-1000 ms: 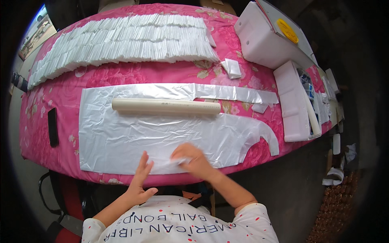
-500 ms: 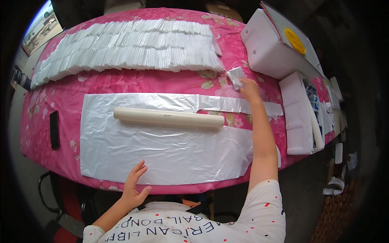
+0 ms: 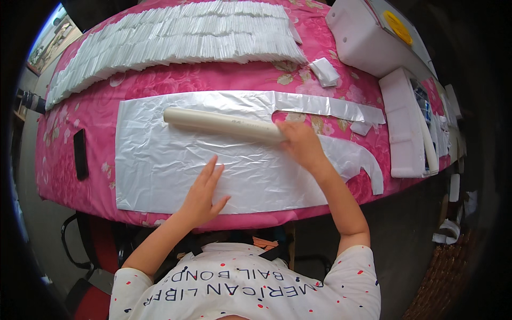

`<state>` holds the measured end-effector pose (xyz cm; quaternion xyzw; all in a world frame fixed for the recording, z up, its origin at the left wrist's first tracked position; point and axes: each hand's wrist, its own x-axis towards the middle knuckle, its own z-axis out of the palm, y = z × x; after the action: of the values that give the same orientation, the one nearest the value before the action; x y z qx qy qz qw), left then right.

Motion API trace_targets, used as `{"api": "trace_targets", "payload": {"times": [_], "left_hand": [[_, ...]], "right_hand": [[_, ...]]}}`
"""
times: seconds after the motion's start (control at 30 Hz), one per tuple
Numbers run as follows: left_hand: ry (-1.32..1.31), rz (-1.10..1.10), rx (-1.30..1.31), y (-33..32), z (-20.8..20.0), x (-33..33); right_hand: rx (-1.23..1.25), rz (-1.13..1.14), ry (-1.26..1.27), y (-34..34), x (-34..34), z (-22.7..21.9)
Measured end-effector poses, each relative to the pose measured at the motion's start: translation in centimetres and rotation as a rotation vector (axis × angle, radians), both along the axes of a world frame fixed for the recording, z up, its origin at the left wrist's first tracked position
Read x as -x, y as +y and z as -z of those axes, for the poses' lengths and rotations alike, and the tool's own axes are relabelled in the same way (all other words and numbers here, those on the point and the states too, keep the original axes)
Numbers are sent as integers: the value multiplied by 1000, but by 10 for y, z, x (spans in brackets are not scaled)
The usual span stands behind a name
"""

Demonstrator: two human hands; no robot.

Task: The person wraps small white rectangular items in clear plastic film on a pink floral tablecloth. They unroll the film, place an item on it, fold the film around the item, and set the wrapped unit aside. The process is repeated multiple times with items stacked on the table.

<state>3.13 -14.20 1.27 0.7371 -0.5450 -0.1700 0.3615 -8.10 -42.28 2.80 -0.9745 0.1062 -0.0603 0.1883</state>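
Note:
A flat white plastic sheet [image 3: 154, 181], cut into strap-like strips at its right end, lies spread on the table in front of me. Across its upper part rests a long cream-coloured tube [image 3: 218, 122], tilted slightly down to the right. My right hand [image 3: 303, 143] is closed on the tube's right end and covers it. Low over the middle of the sheet, my left hand [image 3: 202, 197] has its fingers spread and holds nothing; whether it touches the plastic I cannot tell. A small folded white plastic packet [image 3: 324, 72] lies beyond the sheet's strips.
Rows of folded white plastic packets [image 3: 176, 40] line the table's far side on a pink flowered cloth [image 3: 96, 154]. A black phone [image 3: 80, 154] lies at left. White foam boxes [image 3: 354, 40] stand at right, one bearing a yellow roll [image 3: 398, 28]. A red chair [image 3: 98, 248] is below left.
My right hand has let go of the folded packet, leaving it on the cloth, and come back to the tube's right end. My left hand has moved forward and right over the sheet.

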Motion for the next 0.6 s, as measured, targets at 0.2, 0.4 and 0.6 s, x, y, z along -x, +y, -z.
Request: {"api": "trace_targets", "payload": {"times": [0.2, 0.4, 0.6], "left_hand": [[-95, -149, 41, -27, 16, 5], [-115, -66, 1, -40, 11, 19], [-139, 71, -47, -51, 5, 38]], "right_hand": [[-388, -191, -50, 95, 56, 13], [108, 25, -23, 27, 107, 41], [283, 524, 1, -94, 193, 41]]}}
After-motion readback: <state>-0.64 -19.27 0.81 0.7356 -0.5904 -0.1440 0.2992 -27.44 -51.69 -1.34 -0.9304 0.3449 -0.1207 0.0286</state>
